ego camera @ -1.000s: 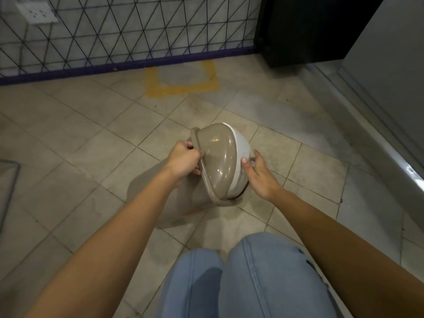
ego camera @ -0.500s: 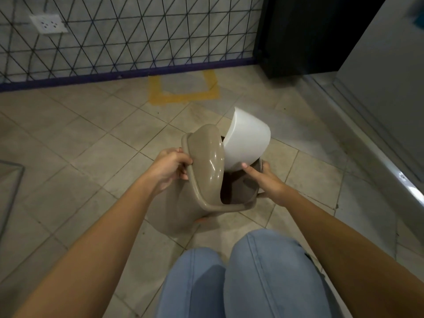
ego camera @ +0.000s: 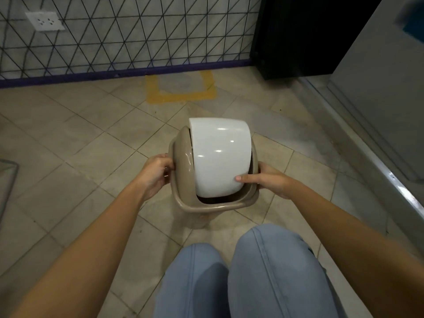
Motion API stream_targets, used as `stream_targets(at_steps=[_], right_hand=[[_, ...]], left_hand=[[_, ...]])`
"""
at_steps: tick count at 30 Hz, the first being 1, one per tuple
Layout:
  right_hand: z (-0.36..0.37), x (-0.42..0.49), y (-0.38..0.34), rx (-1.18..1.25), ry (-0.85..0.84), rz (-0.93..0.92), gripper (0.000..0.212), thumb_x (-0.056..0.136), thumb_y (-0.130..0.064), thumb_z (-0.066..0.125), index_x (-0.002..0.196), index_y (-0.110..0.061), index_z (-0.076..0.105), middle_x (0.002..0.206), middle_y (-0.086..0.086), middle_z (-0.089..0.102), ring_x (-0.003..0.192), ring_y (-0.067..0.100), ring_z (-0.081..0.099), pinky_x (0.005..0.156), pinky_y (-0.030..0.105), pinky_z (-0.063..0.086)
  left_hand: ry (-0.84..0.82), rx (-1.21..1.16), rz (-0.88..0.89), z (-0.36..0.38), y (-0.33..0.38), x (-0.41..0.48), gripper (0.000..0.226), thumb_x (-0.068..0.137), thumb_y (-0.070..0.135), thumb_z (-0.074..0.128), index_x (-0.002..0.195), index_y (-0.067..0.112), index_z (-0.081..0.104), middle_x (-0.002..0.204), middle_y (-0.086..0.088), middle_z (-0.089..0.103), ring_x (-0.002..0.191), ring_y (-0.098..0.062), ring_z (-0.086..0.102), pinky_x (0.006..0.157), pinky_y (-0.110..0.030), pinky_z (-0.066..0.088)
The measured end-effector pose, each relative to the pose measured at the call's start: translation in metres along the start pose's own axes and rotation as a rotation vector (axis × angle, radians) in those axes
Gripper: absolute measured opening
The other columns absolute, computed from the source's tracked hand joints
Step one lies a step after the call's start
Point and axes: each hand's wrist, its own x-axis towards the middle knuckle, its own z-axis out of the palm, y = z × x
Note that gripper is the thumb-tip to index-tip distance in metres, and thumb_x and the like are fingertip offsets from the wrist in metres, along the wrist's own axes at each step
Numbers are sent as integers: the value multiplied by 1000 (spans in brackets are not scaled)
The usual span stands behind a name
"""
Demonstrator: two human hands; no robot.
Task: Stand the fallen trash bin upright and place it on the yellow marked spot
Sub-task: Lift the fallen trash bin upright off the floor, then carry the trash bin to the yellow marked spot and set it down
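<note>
Head view: both hands, left [ego camera: 156,172] and right [ego camera: 270,181], clasp the apparently upright trash bin's [ego camera: 181,157] rim, arms outstretched.

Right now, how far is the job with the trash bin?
Done: the trash bin looks upright, its white swing lid on top, tipped partly open. In hand: the left hand and right hand grip its rim on both sides. Left: the yellow marked spot by the wall is still bare, so the bin must go forward onto it.
</note>
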Motion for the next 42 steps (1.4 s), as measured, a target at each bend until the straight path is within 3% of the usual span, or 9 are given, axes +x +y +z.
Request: stream_targets(at_steps=[5, 11, 18, 21, 24, 30, 35, 39, 42], right_hand=[[-3, -5, -6, -103, 89, -6, 95, 65, -40, 81, 140, -12, 30, 119, -1, 51, 98, 11, 53, 70, 18, 45], [-3, -12, -7, -180, 101, 9, 101, 63, -41, 83, 142, -11, 27, 119, -3, 46, 107, 15, 49, 79, 23, 44], [-6, -21, -2, -170, 118, -43, 101, 62, -36, 84, 142, -12, 26, 102, -16, 48, 99, 9, 50, 62, 12, 45], [-8, -23, -1, -231, 144, -87, 111, 57, -37, 87, 144, -13, 22, 127, -3, 48, 114, 15, 48, 86, 24, 49], [-3, -27, 4, -425, 172, -158, 125, 47, -41, 91, 146, -17, 18, 142, 5, 32, 131, 22, 35, 108, 42, 36], [13, -32, 13, -491, 249, -338, 138, 40, -35, 94, 147, -23, 8, 145, 3, 28, 134, 17, 26, 111, 34, 29], [18, -39, 18, -456, 285, -383, 141, 43, -32, 93, 147, -32, -2, 148, 2, 25, 136, 17, 27, 104, 24, 26], [19, -43, 17, -436, 304, -374, 142, 42, -30, 94, 147, -31, -1, 150, 1, 24, 137, 20, 28, 108, 32, 30], [21, -42, 12, -421, 310, -382, 140, 43, -28, 94, 148, -31, 0, 149, 1, 24, 137, 21, 29, 109, 36, 31]], left_hand=[[11, 49, -10, 1, -7, 2, 27, 69, -7, 39, 67, 14, 57, 52, 4, 54, 48, -9, 47, 52, -26, 42], [34, 14, -2, 6, -19, -3, 39, 68, -10, 36, 79, 16, 64, 48, 9, 62, 40, -2, 53, 43, -18, 46], [53, -18, -5, 15, -18, -4, 43, 71, -9, 37, 90, 17, 64, 52, 8, 63, 42, -3, 53, 49, -20, 47], [101, -53, 9, 17, -20, -5, 51, 72, -6, 41, 116, 15, 54, 71, 0, 63, 53, -8, 56, 56, -27, 47], [94, -60, 59, 16, -28, -10, 63, 71, 1, 45, 133, 17, 45, 84, 0, 62, 73, -14, 55, 66, -30, 46], [32, 131, 201, 16, -40, -34, 83, 60, 19, 58, 141, 23, 38, 135, 5, 44, 120, -15, 48, 97, -31, 41], [7, 516, 427, 22, -49, -56, 113, 61, 26, 84, 150, 24, 15, 138, 17, 26, 128, 3, 25, 104, -15, 22], [-15, 525, 454, 24, -49, -61, 130, 51, 21, 91, 151, 21, 9, 151, 2, 28, 138, -13, 31, 115, -37, 30], [17, 532, 463, 22, -45, -59, 132, 48, 21, 92, 151, 23, 10, 152, 3, 31, 138, -13, 33, 114, -40, 32]])
